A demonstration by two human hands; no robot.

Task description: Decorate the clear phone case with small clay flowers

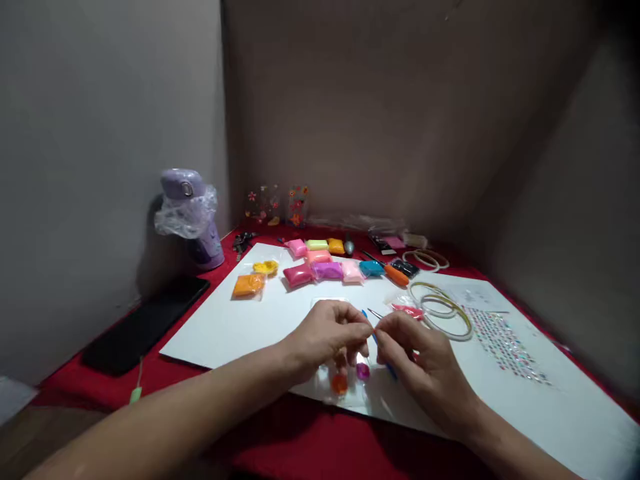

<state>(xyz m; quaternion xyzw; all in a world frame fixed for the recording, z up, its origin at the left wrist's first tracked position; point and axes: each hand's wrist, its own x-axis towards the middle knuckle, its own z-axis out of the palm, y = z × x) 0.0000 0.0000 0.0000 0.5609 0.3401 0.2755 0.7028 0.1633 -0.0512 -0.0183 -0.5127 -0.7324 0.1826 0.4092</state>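
Observation:
Over the front of a white board [230,330], my left hand [333,333] and my right hand [423,353] meet, thumbs and forefingers pinched together. A tiny orange piece of clay [374,331] shows between their fingertips; its shape is too small to make out. Under my left hand lies a clear plastic sheet [350,399] with an orange round piece [339,384] and a magenta round piece [363,371]. A blue stick-like tool [391,371] lies beneath my right hand, partly hidden. Just beyond, a thin pointed tool [374,313] lies beside a packet of red clay [407,311].
Several colored clay packets [327,270] lie across the board's back. Bangles [445,310] and a sheet of stick-on gems [505,343] are to the right. At left stand a purple bottle [203,230] and a black phone-like slab [145,327] on red cloth [280,440].

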